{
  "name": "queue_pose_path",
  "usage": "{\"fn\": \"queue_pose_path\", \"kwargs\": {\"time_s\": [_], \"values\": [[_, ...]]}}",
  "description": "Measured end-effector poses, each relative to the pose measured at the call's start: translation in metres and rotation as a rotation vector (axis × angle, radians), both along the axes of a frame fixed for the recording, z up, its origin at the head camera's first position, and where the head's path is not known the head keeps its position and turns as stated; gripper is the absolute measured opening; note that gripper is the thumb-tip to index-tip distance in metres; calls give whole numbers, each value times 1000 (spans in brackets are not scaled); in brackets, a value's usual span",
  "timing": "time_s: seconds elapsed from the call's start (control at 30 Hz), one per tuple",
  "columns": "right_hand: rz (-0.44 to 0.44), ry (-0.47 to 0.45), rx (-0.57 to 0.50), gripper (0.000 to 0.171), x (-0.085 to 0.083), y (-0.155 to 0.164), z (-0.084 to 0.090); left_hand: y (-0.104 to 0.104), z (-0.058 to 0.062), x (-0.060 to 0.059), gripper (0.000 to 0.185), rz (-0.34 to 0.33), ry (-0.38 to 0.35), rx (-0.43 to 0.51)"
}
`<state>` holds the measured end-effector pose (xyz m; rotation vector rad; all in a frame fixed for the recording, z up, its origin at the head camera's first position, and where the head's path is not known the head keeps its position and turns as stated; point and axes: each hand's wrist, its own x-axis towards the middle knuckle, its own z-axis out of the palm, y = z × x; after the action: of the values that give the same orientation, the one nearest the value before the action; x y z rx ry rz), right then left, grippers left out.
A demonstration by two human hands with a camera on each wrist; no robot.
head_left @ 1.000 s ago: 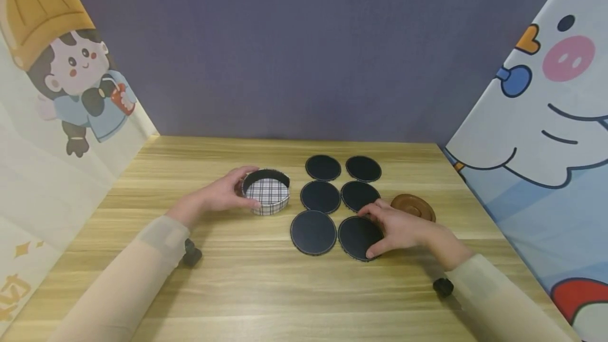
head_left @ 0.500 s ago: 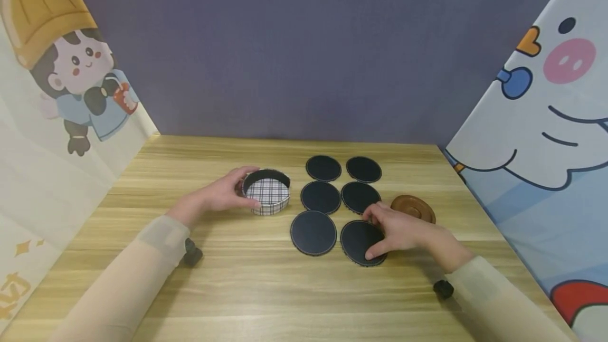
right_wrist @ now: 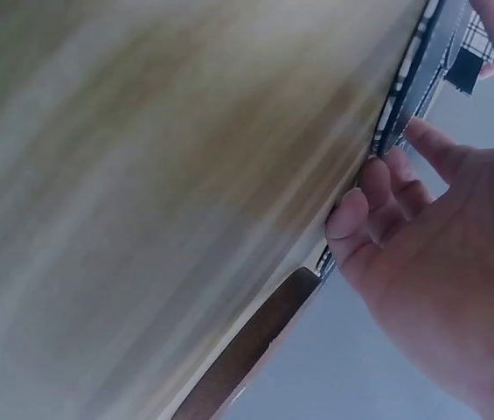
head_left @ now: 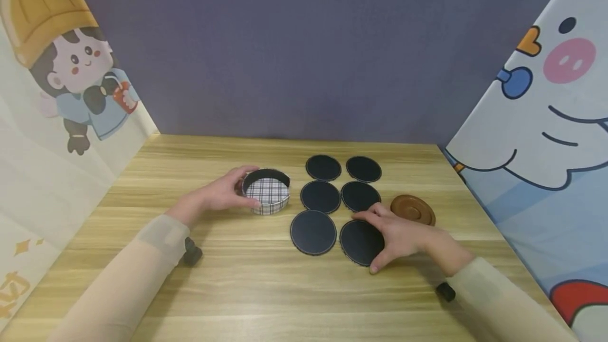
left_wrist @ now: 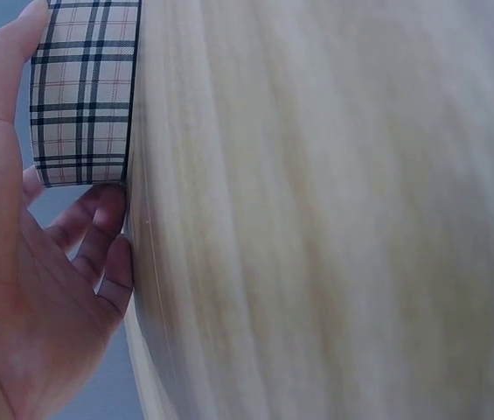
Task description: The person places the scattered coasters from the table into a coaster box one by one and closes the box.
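A round, open-topped coaster holder with plaid outside and dark inner wall stands on the table, left of the black discs. My left hand grips its left side, thumb in front and fingers behind; the left wrist view shows its plaid wall by the thumb. Several round black coasters lie flat in two columns. Around the nearest right coaster spans my right hand, thumb at the near edge, fingers at the far edge. In the right wrist view, fingertips touch the rim of a coaster.
A brown round wooden lid-like piece lies just beyond my right hand. Other coasters, such as the front left one, lie close together. A grey wall stands behind the wooden table, with printed panels at both sides.
The nearest right coaster has slid slightly toward me and apart from its neighbours. My right thumb has moved from its top to its near edge. The left hand stays on the holder.
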<state>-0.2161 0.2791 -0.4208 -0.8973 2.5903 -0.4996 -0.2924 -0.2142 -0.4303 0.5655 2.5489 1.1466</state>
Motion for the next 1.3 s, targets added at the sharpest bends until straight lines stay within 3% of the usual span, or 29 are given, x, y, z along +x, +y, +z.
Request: {"fn": "queue_pose_path", "kwargs": {"time_s": [0.57, 1.3], "values": [[-8, -30, 39, 122, 1, -5, 5, -1, -3, -4, 113, -9, -12, 17], [-21, 42, 17, 111, 0, -6, -2, 0, -3, -5, 112, -5, -15, -1]]}}
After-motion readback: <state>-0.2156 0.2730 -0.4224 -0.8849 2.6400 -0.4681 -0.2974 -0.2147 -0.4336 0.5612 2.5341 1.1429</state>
